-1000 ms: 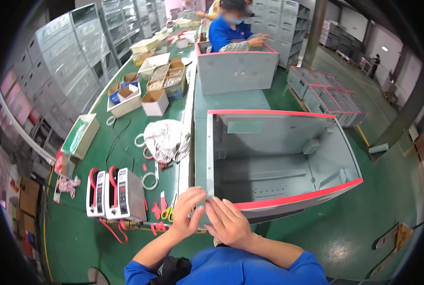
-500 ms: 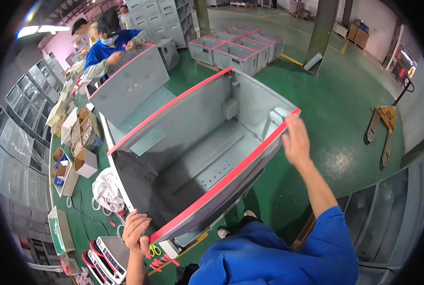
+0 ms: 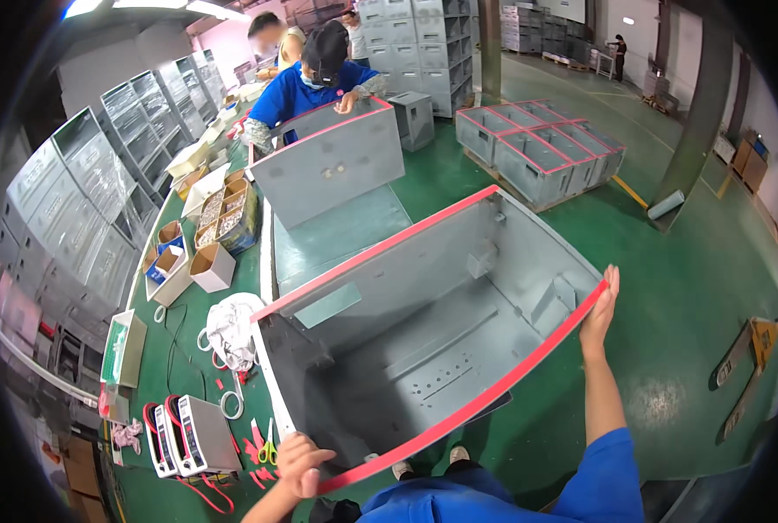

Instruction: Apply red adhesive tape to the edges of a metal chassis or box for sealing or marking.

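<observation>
Between my hands is a large open grey metal cabinet shell [image 3: 380, 327], tilted, with red tape [image 3: 493, 379] along its long edges. My left hand [image 3: 302, 465] grips the near left corner, fingers bent over the rim. At the right corner my right hand [image 3: 600, 314] holds the edge from outside, with its fingers upright against the wall. Inside the shell show a row of small holes, a small box-like bracket [image 3: 481, 260] and an angled bracket [image 3: 554, 301]. Its outer underside is mostly hidden from me. Beside my left hand lie yellow-handled scissors [image 3: 268, 451] and red tape scraps [image 3: 254, 444].
Across the bench, a person in blue [image 3: 315, 83] handles another grey cabinet shell [image 3: 332, 170]. On the green worktop are parts boxes [image 3: 225, 213], a white cloth [image 3: 232, 329] and two power units [image 3: 193, 436]. Taped cabinets [image 3: 541, 157] stand beyond; a pallet jack [image 3: 762, 344] is at right.
My view has shifted left and up. The shell sits lower and farther right in the picture, still in both hands. My right hand's fingers have moved from over the corner to its outer side.
</observation>
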### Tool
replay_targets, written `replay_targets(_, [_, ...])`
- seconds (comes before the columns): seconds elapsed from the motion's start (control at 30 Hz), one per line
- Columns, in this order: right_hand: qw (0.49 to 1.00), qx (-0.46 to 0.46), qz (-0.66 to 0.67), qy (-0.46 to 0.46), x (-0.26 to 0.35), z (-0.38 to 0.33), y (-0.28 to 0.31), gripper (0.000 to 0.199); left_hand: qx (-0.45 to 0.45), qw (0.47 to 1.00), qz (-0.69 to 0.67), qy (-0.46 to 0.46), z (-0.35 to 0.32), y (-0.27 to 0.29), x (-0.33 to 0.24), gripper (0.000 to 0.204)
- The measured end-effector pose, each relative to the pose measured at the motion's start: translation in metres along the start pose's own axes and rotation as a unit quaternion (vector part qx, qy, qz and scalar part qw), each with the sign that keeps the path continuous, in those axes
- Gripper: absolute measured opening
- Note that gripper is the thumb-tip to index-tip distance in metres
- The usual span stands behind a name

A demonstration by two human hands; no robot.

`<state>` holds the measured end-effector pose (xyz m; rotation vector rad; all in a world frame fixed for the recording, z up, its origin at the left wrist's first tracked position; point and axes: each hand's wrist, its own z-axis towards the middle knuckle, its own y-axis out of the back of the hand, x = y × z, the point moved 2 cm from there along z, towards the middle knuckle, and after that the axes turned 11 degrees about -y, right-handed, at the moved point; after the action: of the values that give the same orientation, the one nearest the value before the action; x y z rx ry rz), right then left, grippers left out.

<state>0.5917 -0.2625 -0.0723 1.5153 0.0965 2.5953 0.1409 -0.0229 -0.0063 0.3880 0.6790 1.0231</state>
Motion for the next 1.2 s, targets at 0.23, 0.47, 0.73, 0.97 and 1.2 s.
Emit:
replay_targets(0.23, [0.991, 0.065, -0.088, 0.083, -0.035, 0.082, -0.037, 0.042, -0.027, 0.993, 0.107, 0.040, 0.034, -0.079, -0.065, 0.016])
replay_targets(0.47, [0.971, 0.074, -0.133, 0.186, 0.006, 0.026, -0.036, 0.035, 0.038, 0.991, 0.102, 0.073, 0.042, -0.072, -0.074, 0.015])
replay_targets(0.73, [0.911, 0.271, -0.108, 0.291, 0.145, -0.197, 0.010, 0.040, 0.212, 0.970, 0.086, -0.085, 0.026, 0.014, 0.034, 0.075])
replay_targets(0.97, [0.914, 0.255, -0.131, 0.287, 0.214, -0.308, 0.020, 0.035, 0.239, 0.952, 0.064, -0.181, 0.039, 0.030, 0.082, 0.046])
replay_targets(1.2, [0.961, 0.160, -0.153, 0.165, 0.242, -0.335, 0.022, 0.035, 0.192, 0.962, 0.076, -0.176, 0.021, 0.028, 0.060, 0.045])
